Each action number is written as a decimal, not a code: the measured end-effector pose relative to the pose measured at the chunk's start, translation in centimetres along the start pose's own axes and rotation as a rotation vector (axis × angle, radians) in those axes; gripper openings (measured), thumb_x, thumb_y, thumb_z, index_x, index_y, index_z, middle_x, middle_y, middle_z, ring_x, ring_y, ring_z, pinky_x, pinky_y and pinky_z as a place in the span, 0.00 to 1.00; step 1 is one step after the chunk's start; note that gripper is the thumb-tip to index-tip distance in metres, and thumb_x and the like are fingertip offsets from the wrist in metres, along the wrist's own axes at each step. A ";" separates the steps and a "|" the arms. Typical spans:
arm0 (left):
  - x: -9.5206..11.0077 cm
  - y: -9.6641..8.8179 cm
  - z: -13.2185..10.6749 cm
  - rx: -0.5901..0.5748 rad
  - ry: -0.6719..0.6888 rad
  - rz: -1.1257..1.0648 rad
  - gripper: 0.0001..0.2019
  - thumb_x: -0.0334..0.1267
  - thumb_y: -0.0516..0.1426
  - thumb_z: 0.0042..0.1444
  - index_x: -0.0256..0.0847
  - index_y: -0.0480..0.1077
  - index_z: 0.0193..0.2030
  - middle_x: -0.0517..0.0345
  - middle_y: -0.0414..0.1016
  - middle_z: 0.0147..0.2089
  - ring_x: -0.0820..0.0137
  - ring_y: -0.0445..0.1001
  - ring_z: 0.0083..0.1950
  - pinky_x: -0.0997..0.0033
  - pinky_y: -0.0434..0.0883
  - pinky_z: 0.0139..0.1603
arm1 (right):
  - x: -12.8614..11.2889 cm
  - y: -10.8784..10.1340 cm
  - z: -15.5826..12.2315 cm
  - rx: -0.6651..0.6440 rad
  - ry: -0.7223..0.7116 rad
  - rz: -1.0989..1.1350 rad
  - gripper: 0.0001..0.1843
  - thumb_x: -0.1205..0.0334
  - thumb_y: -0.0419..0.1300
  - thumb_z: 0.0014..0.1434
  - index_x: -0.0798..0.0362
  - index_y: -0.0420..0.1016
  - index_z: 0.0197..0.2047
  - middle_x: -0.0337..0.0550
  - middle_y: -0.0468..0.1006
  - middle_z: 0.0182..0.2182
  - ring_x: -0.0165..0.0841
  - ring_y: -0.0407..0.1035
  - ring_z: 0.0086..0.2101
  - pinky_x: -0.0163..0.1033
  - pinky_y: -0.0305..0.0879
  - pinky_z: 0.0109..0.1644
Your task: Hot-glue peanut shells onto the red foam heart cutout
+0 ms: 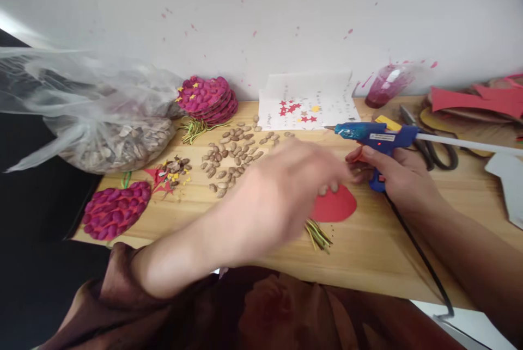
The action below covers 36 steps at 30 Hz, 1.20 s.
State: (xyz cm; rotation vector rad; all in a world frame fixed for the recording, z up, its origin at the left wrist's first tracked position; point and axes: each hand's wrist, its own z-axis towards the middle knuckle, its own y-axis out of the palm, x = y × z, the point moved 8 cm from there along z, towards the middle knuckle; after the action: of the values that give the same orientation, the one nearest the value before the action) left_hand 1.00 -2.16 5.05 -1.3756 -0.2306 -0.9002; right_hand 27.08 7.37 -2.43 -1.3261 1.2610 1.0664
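Note:
My right hand (402,176) grips a blue hot glue gun (394,137), its nozzle pointing left and a long white glue stick out of the back. My left hand (273,192) is smeared by motion above a red cutout (337,206), and its fingertips come close to my right hand. Whether it holds anything does not show. A few tan nut shells (329,189) sit at the cutout's upper edge, partly behind my left hand. Green and yellow strands (318,235) lie just below the cutout. Many loose nut shells (232,148) are spread left of my hand.
A plastic bag of shells (122,143) stands at the left. Magenta shell-covered pieces form a stack (208,99); another piece (116,211) lies front left. Behind are paper with stars (306,94) and a stained cup (384,86). Scissors (435,148) and red scraps (469,102) lie right.

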 end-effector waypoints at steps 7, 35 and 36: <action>-2.3 4.0 7.5 -0.046 -0.032 -0.031 0.19 0.30 0.57 0.58 0.44 0.73 0.56 0.51 0.80 0.51 0.61 0.78 0.52 0.57 0.75 0.56 | 0.4 0.3 -0.1 -0.044 -0.035 0.073 0.14 0.48 0.71 0.56 0.50 0.81 0.36 0.41 0.81 0.37 0.39 0.81 0.38 0.37 0.80 0.32; -6.2 -2.3 7.8 0.188 -0.168 0.031 0.11 0.32 0.60 0.56 0.39 0.80 0.46 0.56 0.82 0.37 0.69 0.76 0.35 0.68 0.72 0.41 | -0.1 0.1 -0.3 -0.040 0.007 -0.012 0.17 0.47 0.70 0.56 0.53 0.78 0.37 0.44 0.81 0.37 0.38 0.81 0.30 0.34 0.75 0.24; -6.5 -3.0 7.8 0.215 -0.182 0.057 0.11 0.32 0.60 0.56 0.39 0.80 0.44 0.56 0.82 0.36 0.68 0.76 0.34 0.68 0.72 0.41 | 0.0 0.0 -0.3 -0.030 0.007 -0.030 0.17 0.47 0.70 0.55 0.52 0.78 0.37 0.44 0.81 0.37 0.38 0.81 0.30 0.34 0.74 0.23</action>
State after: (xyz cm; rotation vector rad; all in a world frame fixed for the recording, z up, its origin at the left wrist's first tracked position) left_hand -2.56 7.80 4.96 -1.2572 -0.4139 -0.6823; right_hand 27.05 7.08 -2.38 -1.3682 1.2310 1.0644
